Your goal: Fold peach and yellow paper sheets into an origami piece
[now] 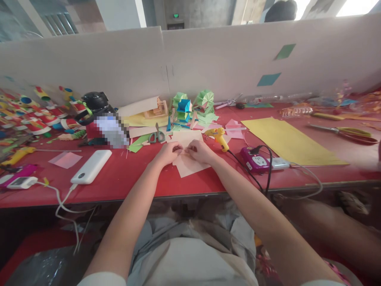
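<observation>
Both hands meet over sheets of cream paper (pixel 189 167) near the front of the red table. My left hand (pixel 170 151) is closed, its fingers curled and pinched at the paper's middle. Almost touching it, my right hand (pixel 200 151) is curled the same way. Whatever lies between the fingertips is too small and covered to make out. Just beyond my right hand lies a yellow glue gun (pixel 219 138), its nozzle pointing left. Grey-green scissors (pixel 157 135) lie beyond my left hand.
Behind stand folded green paper shapes (pixel 205 99) and a blue one (pixel 183 110). To the right are a purple power socket (pixel 256 159) with cables and a yellow sheet (pixel 291 141). A white power bank (pixel 91 167) lies left. A pale partition (pixel 119 63) closes the back.
</observation>
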### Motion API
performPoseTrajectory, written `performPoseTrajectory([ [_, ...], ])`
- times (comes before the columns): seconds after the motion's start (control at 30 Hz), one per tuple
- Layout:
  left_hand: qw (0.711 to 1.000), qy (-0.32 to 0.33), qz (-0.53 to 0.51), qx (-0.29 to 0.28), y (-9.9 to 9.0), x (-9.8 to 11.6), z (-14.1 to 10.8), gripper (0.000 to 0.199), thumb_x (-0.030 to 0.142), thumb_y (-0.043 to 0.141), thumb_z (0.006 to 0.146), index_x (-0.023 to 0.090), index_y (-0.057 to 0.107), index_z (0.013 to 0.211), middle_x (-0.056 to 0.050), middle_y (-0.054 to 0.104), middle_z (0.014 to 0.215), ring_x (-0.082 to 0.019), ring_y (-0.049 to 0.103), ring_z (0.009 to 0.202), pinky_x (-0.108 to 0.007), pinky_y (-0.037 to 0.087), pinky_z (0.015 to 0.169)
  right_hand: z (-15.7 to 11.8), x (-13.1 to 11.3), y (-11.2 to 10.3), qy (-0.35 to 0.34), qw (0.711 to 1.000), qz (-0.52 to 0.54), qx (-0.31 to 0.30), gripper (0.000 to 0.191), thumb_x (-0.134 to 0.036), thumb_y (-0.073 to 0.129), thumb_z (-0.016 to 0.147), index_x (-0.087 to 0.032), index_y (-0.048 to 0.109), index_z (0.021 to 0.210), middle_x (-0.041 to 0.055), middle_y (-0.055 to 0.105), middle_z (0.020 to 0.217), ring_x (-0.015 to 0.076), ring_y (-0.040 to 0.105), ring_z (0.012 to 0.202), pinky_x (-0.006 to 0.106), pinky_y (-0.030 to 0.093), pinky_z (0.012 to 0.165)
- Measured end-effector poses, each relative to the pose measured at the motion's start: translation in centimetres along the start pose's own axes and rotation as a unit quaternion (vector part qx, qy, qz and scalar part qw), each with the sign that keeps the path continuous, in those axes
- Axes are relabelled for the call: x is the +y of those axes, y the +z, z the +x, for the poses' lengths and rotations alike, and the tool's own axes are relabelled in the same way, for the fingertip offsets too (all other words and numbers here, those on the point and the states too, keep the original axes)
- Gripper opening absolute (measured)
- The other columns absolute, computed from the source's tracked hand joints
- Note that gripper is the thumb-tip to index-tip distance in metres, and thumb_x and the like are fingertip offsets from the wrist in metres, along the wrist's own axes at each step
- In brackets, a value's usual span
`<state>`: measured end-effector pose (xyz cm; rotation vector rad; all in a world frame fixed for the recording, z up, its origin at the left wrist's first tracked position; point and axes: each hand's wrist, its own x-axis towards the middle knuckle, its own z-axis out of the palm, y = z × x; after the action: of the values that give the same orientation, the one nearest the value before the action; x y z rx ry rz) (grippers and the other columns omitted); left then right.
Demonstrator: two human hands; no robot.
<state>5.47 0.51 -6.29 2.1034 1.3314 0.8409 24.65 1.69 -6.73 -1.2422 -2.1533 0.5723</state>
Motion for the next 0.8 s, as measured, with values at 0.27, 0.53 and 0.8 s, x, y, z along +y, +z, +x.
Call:
performPoseTrajectory([
  [0.27,0.999,-0.034,-0.002,0.014,0.53,-0.20,0.25,0.009,0.016,0.062,0.075,0.018,0.068,0.080,-0.003,0.070,0.077,-0.017,0.063,0.074,-0.029,0.050,0.070,-0.05,0.12,0.35,0.038,0.999,0.016,0.006,0.009,-0.022,0.067,0.078,-0.015,0.063,0.074,0.0029,0.061,0.078,0.0113,0.049,0.065,0.024,0.039,0.061],
  [0.53,0.998,-0.045,-0.022,0.042,0.60,-0.46,0.48,0.009,0.017,0.068,0.070,0.017,0.067,0.078,-0.004,0.067,0.076,-0.016,0.061,0.069,-0.027,0.049,0.063,0.23,0.86,0.94,0.024,0.999,0.037,0.010,0.006,-0.017,0.064,0.074,-0.016,0.060,0.078,0.0010,0.060,0.074,0.0112,0.048,0.063,0.023,0.036,0.057],
  [0.8,0.997,-0.053,0.042,0.039,0.09,-0.14,0.48,0.004,0.021,0.072,0.068,0.018,0.071,0.069,-0.003,0.068,0.071,-0.016,0.059,0.067,-0.028,0.044,0.061,0.27,0.60,0.39,-0.016,0.997,0.069,-0.033,0.025,-0.003,0.054,0.068,-0.014,0.068,0.086,0.0031,0.062,0.084,0.0094,0.047,0.063,0.022,0.040,0.059],
])
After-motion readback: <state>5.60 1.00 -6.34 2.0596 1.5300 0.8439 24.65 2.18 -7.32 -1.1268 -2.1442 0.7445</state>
